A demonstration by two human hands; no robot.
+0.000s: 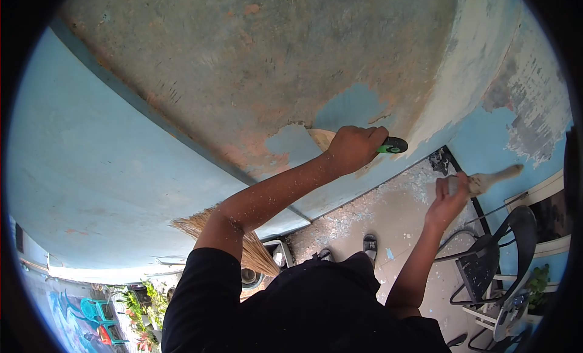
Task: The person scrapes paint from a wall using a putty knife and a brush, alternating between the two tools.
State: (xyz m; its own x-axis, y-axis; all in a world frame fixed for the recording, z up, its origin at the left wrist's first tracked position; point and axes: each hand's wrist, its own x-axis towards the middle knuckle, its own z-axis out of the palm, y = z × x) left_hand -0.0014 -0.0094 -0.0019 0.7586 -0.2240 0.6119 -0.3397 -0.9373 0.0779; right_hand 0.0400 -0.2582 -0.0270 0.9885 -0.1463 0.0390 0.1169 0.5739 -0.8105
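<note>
Against the wall (273,67), my left hand (355,149) is closed around a scraper (393,145) with a green and black handle. Its blade lies at the edge of a remaining patch of blue paint (349,107); bare grey-brown plaster surrounds that patch. Lower right, away from the wall surface, my right hand (450,198) grips a paintbrush (495,178). The brush's pale handle points to the right, and its bristle end is partly hidden by my fingers.
A straw broom (258,256) stands at my left side near a bucket (249,277). Paint flakes litter the tiled floor (388,216). A black chair (480,271) is at the right. Plants (143,307) and a turquoise chair (96,309) show at the lower left.
</note>
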